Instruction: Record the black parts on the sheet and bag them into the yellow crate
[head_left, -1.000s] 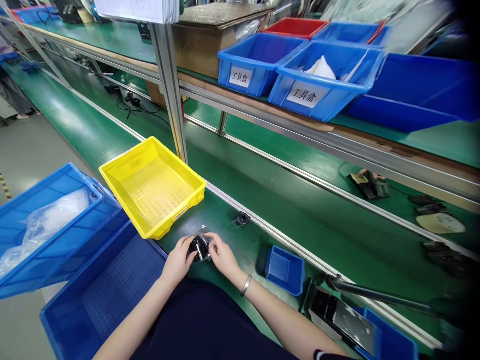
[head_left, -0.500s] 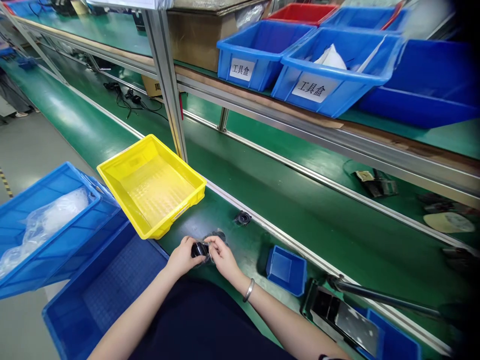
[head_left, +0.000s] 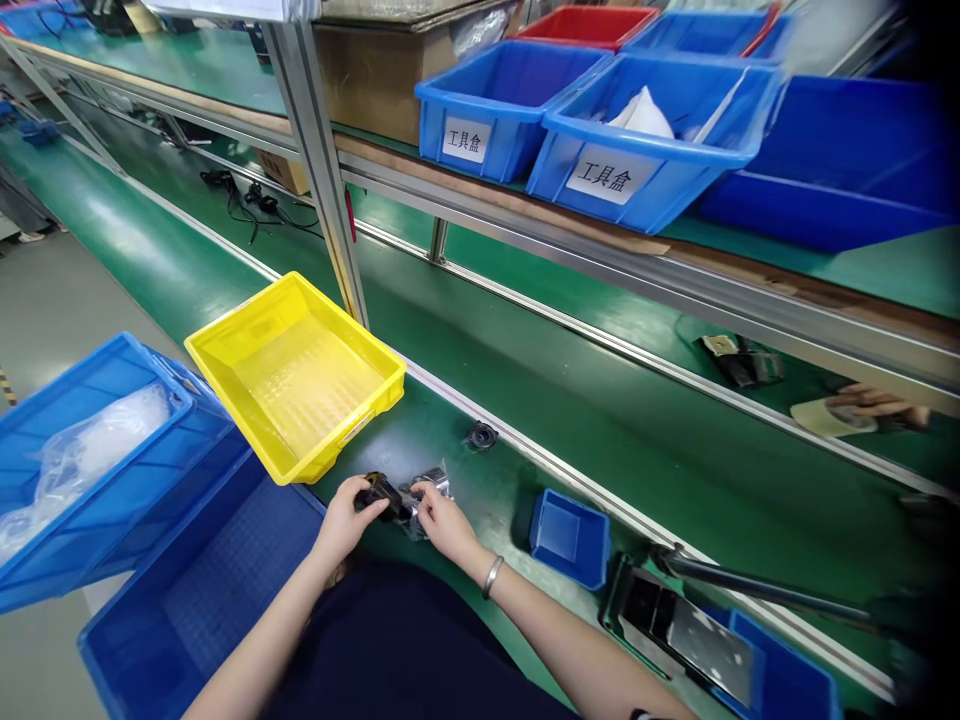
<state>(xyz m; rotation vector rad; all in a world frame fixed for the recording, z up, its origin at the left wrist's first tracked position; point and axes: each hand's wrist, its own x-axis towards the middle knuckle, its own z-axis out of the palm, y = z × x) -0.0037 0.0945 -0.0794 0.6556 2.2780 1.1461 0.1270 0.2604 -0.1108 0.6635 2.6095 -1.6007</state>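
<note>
My left hand [head_left: 346,515] grips a small black part [head_left: 379,492] at the near edge of the green bench. My right hand [head_left: 441,520] pinches a clear plastic bag [head_left: 429,484] that lies just right of that part. Both hands sit close together, right in front of my body. An empty yellow tray [head_left: 295,370] stands just beyond my left hand. Another small black round part [head_left: 481,435] lies on the bench a little beyond my right hand.
Blue crates [head_left: 97,470] stand at my left, one holding crumpled plastic. A small blue bin [head_left: 568,538] and a black tool [head_left: 675,625] lie to my right. Labelled blue bins [head_left: 637,140] sit on the shelf above. Another person's hand [head_left: 870,405] shows at far right.
My left hand has pulled the black part leftward, out of the clear bag. My right hand keeps hold of the bag. Another person's hand has come into view at far right.
</note>
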